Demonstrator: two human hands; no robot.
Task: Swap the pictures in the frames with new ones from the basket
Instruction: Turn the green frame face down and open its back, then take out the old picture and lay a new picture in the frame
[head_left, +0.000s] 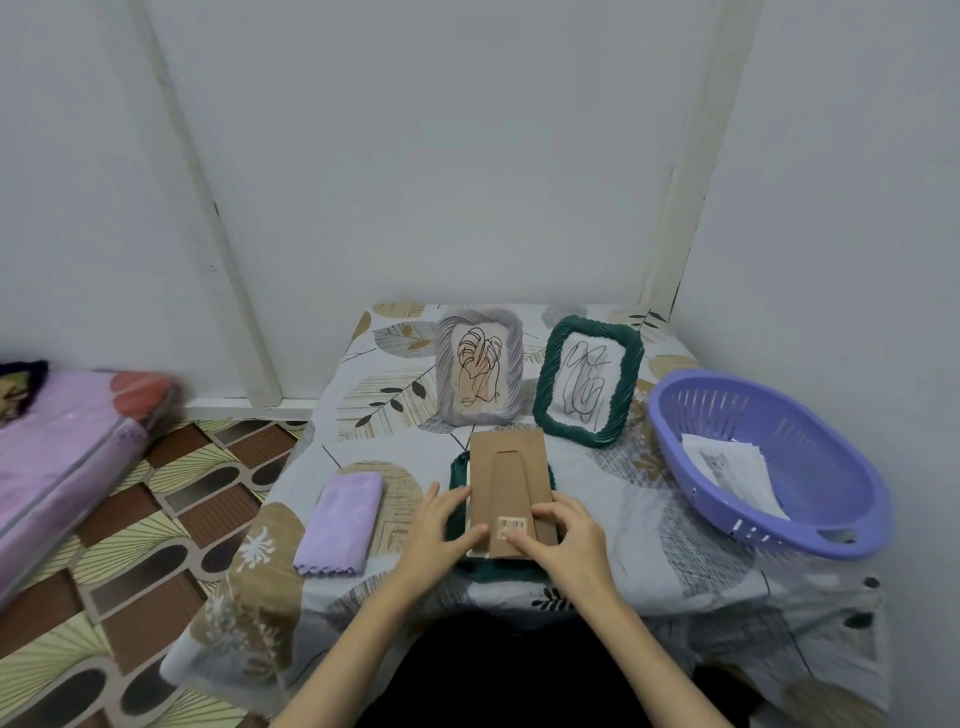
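Observation:
A dark green frame (459, 470) lies face down on the table near me, its brown cardboard back panel (511, 478) with a barcode sticker raised at the near end. My left hand (441, 525) holds the panel's left edge with thumb and fingers. My right hand (563, 535) grips the panel's lower right corner, fingers curled over it. Behind stand a grey frame (479, 373) and a second green frame (589, 380), each with a line drawing. A purple basket (763, 457) at the right holds new pictures (735, 470).
A folded lilac cloth (343, 519) lies left of the face-down frame. The table (649, 545) has a leaf-patterned cover and stands in a wall corner. A pink-covered mattress (62, 457) lies on the patterned floor at the far left.

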